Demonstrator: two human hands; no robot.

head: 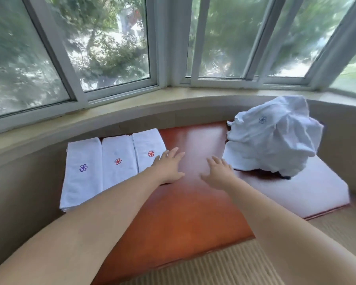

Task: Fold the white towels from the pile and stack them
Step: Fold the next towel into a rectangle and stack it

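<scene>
Left hand (169, 165): fingers straight, flat over glossy red-brown wooden tabletop (183, 202), holding nothing, edge just beside nearest folded towel. Right hand (218, 171): fingers spread, empty, near low white towel at 3 o'clock.

Three folded white terry towels with embroidered flowers (111, 167): side by side at 9 o'clock. Crumpled white towel pile (273, 134): at 2 o'clock, on flat white cloth (296, 188).

Risks:
- Pile tall, loosely heaped; pulling one towel from its base likely topples rest toward 3 o'clock edge.
- Left hand sweep may skew nearest folded towel.
- Glossy surface: towel may slide during folding.

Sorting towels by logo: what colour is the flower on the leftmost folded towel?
Purple, on the leftmost folded towel; the head view shows it clearly.
</scene>
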